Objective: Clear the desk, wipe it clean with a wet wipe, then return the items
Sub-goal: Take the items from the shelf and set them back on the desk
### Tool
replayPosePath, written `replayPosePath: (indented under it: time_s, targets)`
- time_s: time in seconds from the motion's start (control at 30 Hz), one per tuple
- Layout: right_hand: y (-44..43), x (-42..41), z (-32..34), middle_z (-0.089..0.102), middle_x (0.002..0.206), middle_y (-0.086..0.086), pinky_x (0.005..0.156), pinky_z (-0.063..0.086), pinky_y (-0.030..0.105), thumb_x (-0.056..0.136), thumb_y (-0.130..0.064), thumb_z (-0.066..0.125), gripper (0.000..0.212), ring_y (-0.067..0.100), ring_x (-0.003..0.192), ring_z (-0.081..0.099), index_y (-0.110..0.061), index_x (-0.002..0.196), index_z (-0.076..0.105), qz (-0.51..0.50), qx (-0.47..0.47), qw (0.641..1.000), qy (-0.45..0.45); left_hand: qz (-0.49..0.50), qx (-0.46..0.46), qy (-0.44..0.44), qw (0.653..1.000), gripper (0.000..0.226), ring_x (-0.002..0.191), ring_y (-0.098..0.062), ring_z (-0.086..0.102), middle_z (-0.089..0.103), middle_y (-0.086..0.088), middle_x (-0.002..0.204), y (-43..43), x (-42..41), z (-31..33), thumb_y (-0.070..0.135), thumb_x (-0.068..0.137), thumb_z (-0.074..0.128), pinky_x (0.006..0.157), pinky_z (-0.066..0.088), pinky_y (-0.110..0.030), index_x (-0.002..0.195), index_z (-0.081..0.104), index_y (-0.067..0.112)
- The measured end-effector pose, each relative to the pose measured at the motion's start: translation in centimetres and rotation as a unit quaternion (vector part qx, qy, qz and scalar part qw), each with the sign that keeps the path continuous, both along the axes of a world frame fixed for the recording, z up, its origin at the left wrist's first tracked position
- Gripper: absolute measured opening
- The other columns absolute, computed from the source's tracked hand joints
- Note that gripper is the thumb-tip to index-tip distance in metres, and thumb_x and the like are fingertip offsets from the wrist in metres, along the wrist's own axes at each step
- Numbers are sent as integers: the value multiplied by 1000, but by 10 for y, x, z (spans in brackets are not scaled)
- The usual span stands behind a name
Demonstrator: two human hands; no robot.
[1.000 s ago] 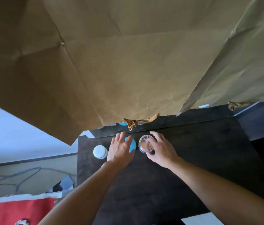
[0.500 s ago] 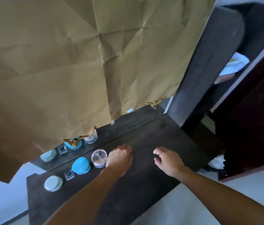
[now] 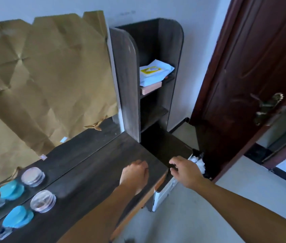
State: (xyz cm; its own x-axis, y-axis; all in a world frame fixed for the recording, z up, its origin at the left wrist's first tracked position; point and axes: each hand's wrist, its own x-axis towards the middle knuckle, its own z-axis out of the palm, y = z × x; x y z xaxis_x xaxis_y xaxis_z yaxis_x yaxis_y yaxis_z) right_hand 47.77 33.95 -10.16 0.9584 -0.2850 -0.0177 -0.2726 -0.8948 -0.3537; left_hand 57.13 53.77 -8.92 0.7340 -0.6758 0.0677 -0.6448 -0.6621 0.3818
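Note:
The dark wooden desk runs from lower left to the centre. At its left end stand a clear lidded jar, a blue container and a small glass bottle, each mirrored behind. My left hand hovers over the desk's right part with its fingers curled and nothing in it. My right hand is past the desk's right corner, fingers loosely apart, holding nothing. A pack of wet wipes lies on the upper shelf of the side unit.
Brown paper covers the mirror behind the desk. A dark shelf unit stands at the desk's right end. A bin with white waste sits below my right hand. A dark red door stands open on the right.
My view has swung right, from the jars to the shelf unit and door. Both hands left the jars and moved right along the desk; my right hand now reaches beyond its corner.

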Motion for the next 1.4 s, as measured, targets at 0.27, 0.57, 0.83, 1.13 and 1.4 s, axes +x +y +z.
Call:
replayPosePath:
  time_s: [0.27, 0.57, 0.83, 1.13, 1.4]
  targets:
    - [-79, 38, 20, 63, 112, -1, 83, 50, 32, 91, -29, 53, 29, 16, 100, 61, -19, 119, 57, -16, -13, 999, -40, -28, -81, -55, 995, 17, 79, -14, 59, 58, 4, 94, -89, 55, 37, 27, 94, 48, 70, 51, -31, 100, 62, 20]
    - [-169, 147, 88, 63, 105, -1, 69, 43, 24, 89, -26, 58, 26, 17, 88, 62, -18, 114, 60, 0, -45, 989, -141, 20, -201, -224, 953, 23, 95, -30, 56, 61, -12, 107, -183, 167, 121, 12, 81, 64, 80, 49, -41, 104, 67, 7]
    - [-186, 252, 170, 57, 117, 7, 74, 47, 35, 88, -26, 60, 38, 24, 106, 54, -12, 123, 52, 26, -55, 957, -283, 137, -100, -237, 957, 36, 131, -39, 38, 49, -20, 131, -216, 210, 140, 28, 88, 57, 108, 32, -50, 115, 58, 5]
    - [-203, 349, 189, 56, 116, 17, 73, 42, 38, 89, -48, 52, 50, 35, 106, 55, -6, 117, 48, 2, -90, 985, -149, 333, -171, -78, 924, 33, 117, -38, 48, 24, -17, 150, -241, 223, 144, 30, 98, 38, 82, 43, -41, 121, 43, 7]
    - [-216, 379, 179, 66, 104, 14, 65, 36, 33, 93, -24, 48, 18, 36, 95, 62, -9, 99, 58, 52, -53, 986, -149, 457, -144, -43, 877, 40, 104, -43, 55, 47, -23, 126, -254, 234, 149, 36, 97, 42, 81, 44, -42, 125, 42, 7]
